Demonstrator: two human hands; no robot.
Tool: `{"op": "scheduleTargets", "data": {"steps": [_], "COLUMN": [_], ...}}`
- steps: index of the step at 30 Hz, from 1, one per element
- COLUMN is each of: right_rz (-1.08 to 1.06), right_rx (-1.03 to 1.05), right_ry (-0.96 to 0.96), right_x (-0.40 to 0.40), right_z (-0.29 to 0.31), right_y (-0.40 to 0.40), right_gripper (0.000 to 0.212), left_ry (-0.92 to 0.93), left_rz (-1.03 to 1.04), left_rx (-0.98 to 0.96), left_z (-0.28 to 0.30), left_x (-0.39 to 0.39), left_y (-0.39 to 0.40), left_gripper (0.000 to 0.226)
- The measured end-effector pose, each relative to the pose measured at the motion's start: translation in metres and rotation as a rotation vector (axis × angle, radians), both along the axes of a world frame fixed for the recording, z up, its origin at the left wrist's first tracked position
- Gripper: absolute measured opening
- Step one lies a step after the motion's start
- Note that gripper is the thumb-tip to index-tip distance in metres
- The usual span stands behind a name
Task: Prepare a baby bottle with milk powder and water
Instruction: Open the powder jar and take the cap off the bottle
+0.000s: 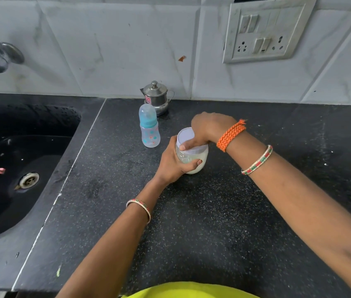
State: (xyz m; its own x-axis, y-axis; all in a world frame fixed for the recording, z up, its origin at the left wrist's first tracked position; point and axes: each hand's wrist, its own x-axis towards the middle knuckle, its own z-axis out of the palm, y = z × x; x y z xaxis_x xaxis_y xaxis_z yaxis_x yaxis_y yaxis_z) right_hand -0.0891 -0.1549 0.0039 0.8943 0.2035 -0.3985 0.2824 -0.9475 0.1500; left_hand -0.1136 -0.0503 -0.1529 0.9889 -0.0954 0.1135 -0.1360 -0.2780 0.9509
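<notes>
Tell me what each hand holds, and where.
Left hand grips the powder jar round its clear body; right hand grips the jar's white lid from above.

On the dark worktop (213,222) the left hand (173,162) grips a clear jar (194,162) of white powder, while the right hand (204,130) holds its white lid (188,136) from above. Just beyond the fingers (186,146) stands a capped baby bottle (148,126), a steel pot (156,97) behind it.

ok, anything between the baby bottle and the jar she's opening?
Nothing: in the head view a narrow strip of bare counter separates the baby bottle from the jar, apart from the left hand wrapped around the jar.
</notes>
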Motion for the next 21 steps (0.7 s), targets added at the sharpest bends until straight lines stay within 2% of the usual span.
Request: {"op": "scheduleTargets", "data": {"steps": [2,4,7,9,11,13,15,18,21], "right_rz": [0.064,0.177,0.296,0.241,0.125,0.09,0.163,0.289,0.177], "right_rx": [0.008,-0.05,-0.099,-0.067,-0.032,-0.017,-0.013,-0.092,-0.046], "right_ry": [-0.013,0.058,0.19,0.201,0.132,0.07,0.06,0.122,0.174], "right_x": [-0.003,-0.001,0.009,0.008,0.005,0.003,0.005,0.011,0.011], "right_z": [0.002,0.005,0.008,0.004,-0.004,-0.009,-0.006,0.001,-0.005], "right_y": [0.0,0.0,-0.008,-0.01,-0.007,-0.004,-0.004,-0.011,-0.011], "right_gripper": [0.064,0.063,0.096,0.107,0.107,0.094,0.081,0.1,0.114], "left_ry": [0.002,0.011,0.03,0.024,0.026,0.025,0.033,0.041,0.024], "left_rz": [-0.004,-0.01,-0.015,-0.012,-0.01,-0.018,-0.023,-0.014,-0.019], "left_rx": [-0.007,-0.02,-0.04,-0.054,-0.071,-0.068,-0.046,-0.02,-0.014], "left_z": [-0.002,-0.003,-0.002,0.0,0.0,-0.002,-0.003,-0.003,-0.003], "left_x": [0.001,0.002,0.001,-0.001,-0.001,0.0,0.0,0.001,0.002], "left_y": [0.0,0.001,0.0,-0.001,0.0,0.0,0.0,0.0,0.003], "left_gripper": [0.082,0.084,0.085,0.086,0.088,0.09,0.089,0.087,0.089]}}
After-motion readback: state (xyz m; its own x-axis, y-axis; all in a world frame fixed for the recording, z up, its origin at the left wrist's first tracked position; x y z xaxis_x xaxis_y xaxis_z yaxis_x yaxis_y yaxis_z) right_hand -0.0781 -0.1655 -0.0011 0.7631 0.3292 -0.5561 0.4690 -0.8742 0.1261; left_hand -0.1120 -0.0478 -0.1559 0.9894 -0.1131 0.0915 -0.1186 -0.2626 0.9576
